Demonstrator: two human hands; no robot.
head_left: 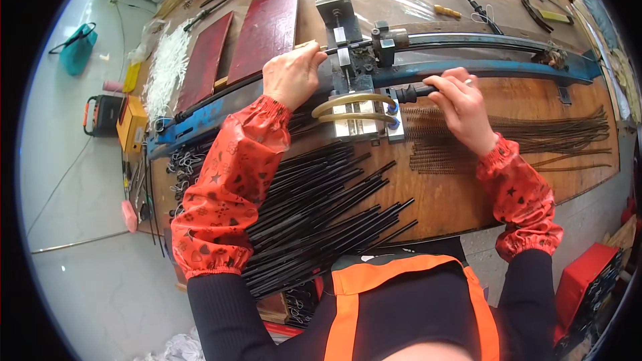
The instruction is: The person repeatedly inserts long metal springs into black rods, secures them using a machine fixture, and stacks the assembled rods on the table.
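Note:
My left hand [289,75] is closed in a pinch, its fingertips at a thin dark rod [358,45] that runs across the metal clamp fixture [361,63]. A short yellowish piece [305,45] shows just above those fingers; I cannot tell what it is. My right hand [460,105] wraps its fingers round a black handle [416,91] joined to the fixture's right side. A small pale tip pokes out past these fingers. Two looped yellowish air hoses [354,99] with blue fittings sit on the fixture's near block, between my hands.
A long blue metal rail [481,70] crosses the wooden bench. Many black tubes [314,207] lie near me, and coil springs [508,137] spread at the right. Dark red boards [267,30] and a white bundle of strips [166,67] lie at the left. A red box [583,281] stands lower right.

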